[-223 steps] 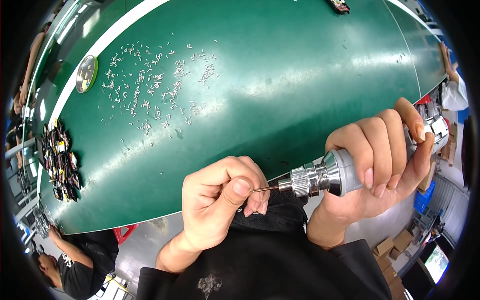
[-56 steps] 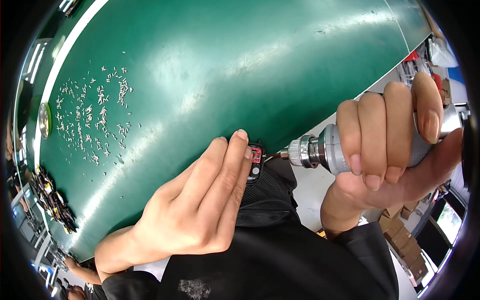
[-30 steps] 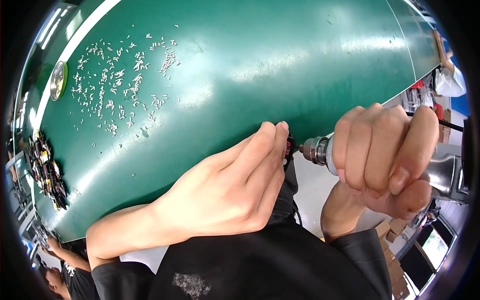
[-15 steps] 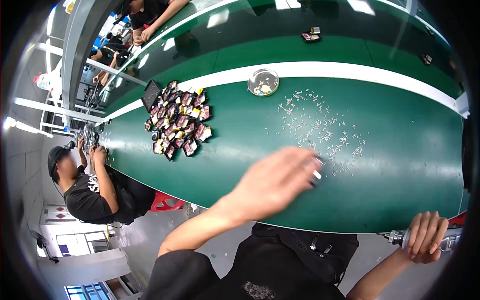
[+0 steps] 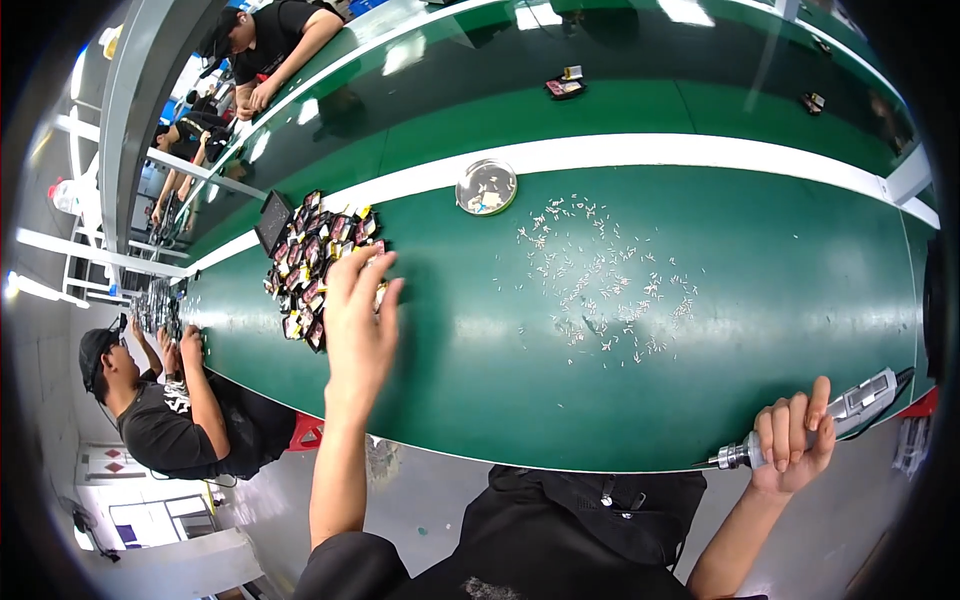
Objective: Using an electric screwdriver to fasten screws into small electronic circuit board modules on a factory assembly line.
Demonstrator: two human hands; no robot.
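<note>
My left hand (image 5: 360,325) reaches over the right edge of a heap of small black parts (image 5: 305,262) with reddish and yellow faces. Its fingers are stretched and apart, and no held thing shows; the hand hides part of the heap. At the table's near right edge my right hand (image 5: 795,437) is wrapped around a grey electric screwdriver (image 5: 862,400). The tool lies nearly sideways, its thin bit pointing left. Many tiny white pieces (image 5: 600,285) are scattered over the green table (image 5: 470,370).
A round clear dish (image 5: 486,188) with pale bits stands by the white rail (image 5: 640,150). A black tray (image 5: 273,222) leans behind the heap. Beyond the rail, a few parts (image 5: 565,85) lie on a green surface. Co-workers (image 5: 165,395) sit at left and far left.
My left hand has swung left from the white pieces to the heap; the silvery-dark thing at its fingertips no longer shows. My right hand still grips the screwdriver, and the view has shifted.
</note>
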